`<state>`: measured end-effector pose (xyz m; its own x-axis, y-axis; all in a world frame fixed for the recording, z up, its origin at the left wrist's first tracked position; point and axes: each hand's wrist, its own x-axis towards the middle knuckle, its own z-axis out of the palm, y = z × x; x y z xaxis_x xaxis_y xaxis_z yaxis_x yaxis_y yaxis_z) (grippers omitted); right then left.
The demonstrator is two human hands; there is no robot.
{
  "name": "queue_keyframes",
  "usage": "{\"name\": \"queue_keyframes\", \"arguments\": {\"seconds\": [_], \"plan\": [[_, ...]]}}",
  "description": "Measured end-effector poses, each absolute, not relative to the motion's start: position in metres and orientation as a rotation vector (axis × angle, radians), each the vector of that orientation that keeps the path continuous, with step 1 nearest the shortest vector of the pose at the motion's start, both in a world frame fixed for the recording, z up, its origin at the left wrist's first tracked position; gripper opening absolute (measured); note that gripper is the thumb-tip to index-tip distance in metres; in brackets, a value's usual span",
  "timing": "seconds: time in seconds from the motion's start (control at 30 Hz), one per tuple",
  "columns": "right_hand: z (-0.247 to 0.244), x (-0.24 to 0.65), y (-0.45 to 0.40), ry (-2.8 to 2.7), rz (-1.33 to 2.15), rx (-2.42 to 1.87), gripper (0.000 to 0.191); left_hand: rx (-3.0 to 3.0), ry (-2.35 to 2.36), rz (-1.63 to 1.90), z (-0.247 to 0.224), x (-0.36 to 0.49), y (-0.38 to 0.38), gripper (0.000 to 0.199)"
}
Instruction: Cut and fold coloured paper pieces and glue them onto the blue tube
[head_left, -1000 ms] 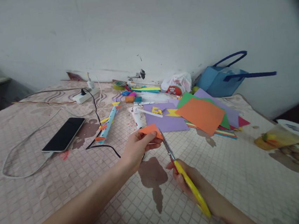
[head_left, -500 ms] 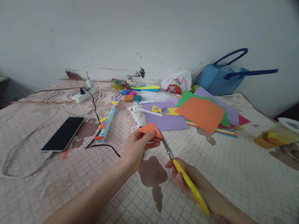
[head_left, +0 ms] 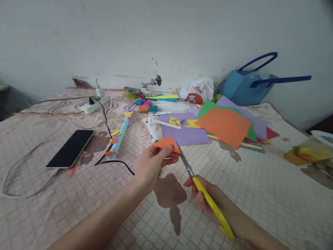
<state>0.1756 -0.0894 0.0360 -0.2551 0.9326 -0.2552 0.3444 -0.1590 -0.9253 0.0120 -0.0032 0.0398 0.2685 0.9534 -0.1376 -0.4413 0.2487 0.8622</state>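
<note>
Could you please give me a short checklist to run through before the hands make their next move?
1. Left hand grips the small orange paper: ok, pinched between thumb and fingers.
2. Right hand holds the scissors by the handles: ok.
3. Blades at the paper's right edge: ok.
4. Paper actually between the blades: cannot tell, too small to see.
5. Left fingertips safely away from the blades: not ok, I'd say; they look very close.
6. Black cable away from the blades: ok, it runs to the left of them.
</note>
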Motion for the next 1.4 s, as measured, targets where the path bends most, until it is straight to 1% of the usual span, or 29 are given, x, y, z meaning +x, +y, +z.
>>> {"name": "queue_keyframes", "arguments": {"seconds": [0.07, 0.23, 0.47, 0.73, 0.9, 1.0, 1.4], "plan": [[0.035, 0.175, -0.089, -1.597, 1.431, -1.461, 0.024, 0.809, 0.782, 1.097, 0.04, 0.012, -0.003, 0.019], [0.039, 0.171, -0.089, -1.477, 1.46, -1.477, 0.039, 0.798, 0.788, 1.095, 0.04, 0.012, -0.003, 0.018], [0.043, 0.169, -0.088, -1.411, 1.496, -1.458, 0.051, 0.786, 0.799, 1.099, 0.04, 0.012, -0.003, 0.017], [0.035, 0.17, -0.089, -1.38, 1.516, -1.472, 0.052, 0.779, 0.802, 1.105, 0.042, 0.013, -0.003, 0.016], [0.033, 0.17, -0.088, -1.404, 1.519, -1.485, 0.045, 0.781, 0.804, 1.101, 0.042, 0.013, -0.002, 0.015], [0.032, 0.171, -0.088, -1.464, 1.463, -1.508, 0.043, 0.782, 0.798, 1.099, 0.041, 0.013, -0.002, 0.015], [0.032, 0.171, -0.088, -1.531, 1.429, -1.515, 0.047, 0.787, 0.793, 1.099, 0.041, 0.012, -0.002, 0.017]]}}
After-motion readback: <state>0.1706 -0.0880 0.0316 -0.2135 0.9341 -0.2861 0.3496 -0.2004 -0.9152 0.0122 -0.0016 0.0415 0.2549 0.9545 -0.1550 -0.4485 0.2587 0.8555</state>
